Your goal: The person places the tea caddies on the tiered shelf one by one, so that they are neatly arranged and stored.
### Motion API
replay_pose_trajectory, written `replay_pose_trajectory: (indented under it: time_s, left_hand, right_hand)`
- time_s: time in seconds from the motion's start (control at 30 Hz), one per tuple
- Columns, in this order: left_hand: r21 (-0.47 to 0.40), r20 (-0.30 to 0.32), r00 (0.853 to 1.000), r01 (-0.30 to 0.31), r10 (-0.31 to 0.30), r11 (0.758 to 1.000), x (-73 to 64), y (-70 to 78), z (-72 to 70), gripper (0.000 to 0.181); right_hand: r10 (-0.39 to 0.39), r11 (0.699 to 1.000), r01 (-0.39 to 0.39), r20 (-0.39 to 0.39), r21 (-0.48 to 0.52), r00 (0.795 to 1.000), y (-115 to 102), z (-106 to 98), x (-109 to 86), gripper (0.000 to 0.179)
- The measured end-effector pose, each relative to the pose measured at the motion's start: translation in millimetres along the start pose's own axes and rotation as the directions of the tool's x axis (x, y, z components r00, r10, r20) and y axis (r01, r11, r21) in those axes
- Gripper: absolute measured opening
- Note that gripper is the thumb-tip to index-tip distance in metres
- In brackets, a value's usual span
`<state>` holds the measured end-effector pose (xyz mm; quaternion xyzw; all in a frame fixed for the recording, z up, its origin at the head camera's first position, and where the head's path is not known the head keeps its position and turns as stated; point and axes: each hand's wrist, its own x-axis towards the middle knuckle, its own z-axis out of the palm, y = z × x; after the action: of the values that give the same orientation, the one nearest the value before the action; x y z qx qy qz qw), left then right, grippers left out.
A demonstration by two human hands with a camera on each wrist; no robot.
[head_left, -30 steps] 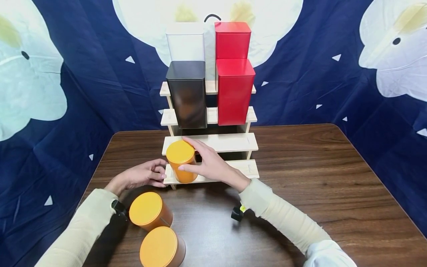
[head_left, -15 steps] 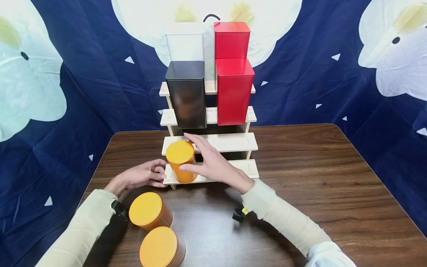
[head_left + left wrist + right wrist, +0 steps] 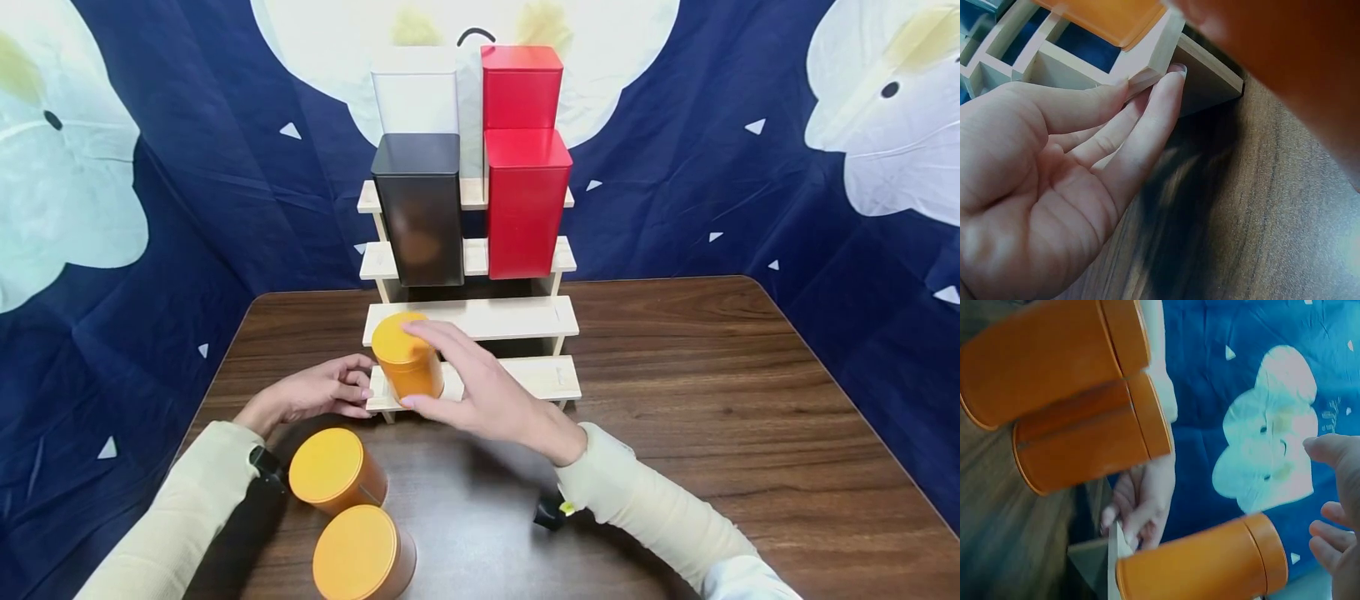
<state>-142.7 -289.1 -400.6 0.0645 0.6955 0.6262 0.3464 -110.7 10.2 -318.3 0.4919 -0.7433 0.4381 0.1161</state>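
My left hand pinches the left end of the bottom step of a wooden tiered shelf; in the left wrist view, the thumb and fingertips meet at the board's corner. An orange round canister stands upright on that step near its left end. My right hand is beside this canister, overlapping it in the head view. The right wrist view shows the right hand's relaxed fingers apart from the lid, holding nothing. On the table stand two more orange canisters, one behind the other.
Higher on the shelf stand a black square tin and a red tin, with a white tin and another red tin behind. A brown wooden table lies below. Blue cloth with white cloud shapes hangs around it.
My right hand has let go of the canister on the bottom step and drawn slightly back toward the right and the front. The left hand and the canisters stay in place.
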Motion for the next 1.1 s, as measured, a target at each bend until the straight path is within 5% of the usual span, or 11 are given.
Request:
replay_pose_trajectory:
  time_s: [0.13, 0.27, 0.63, 0.8, 1.1]
  left_hand:
    - [-0.002, -0.001, 1.0, 0.011, -0.011, 1.0, 0.6, 0.0, -0.6, 0.045]
    - [0.0, 0.002, 1.0, 0.01, -0.01, 1.0, 0.8, 0.9, -1.1, 0.04]
    - [0.014, 0.025, 1.0, 0.009, -0.01, 1.0, 1.5, -0.8, -2.6, 0.048]
    - [0.084, 0.011, 1.0, 0.004, -0.005, 0.996, 2.0, -2.1, -3.3, 0.054]
    - [0.116, 0.001, 1.0, -0.005, 0.005, 0.993, 1.4, -1.6, -2.4, 0.053]
  right_hand:
    - [-0.145, 0.989, 0.145, 0.0, 0.0, 0.989, -9.6, 7.5, -2.2, 0.069]
    - [-0.201, 0.98, 0.201, 0.047, 0.006, 0.978, -16.8, 14.5, -2.3, 0.069]
    - [-0.137, 0.99, 0.138, 0.207, 0.012, 0.969, -17.9, 37.4, -6.6, 0.067]
    - [-0.11, 0.994, 0.107, 0.265, 0.026, 0.958, -17.3, 50.6, -10.8, 0.066]
    - [-0.007, 0.999, -0.012, 0.352, 0.05, 0.936, -16.2, 66.3, -11.1, 0.072]
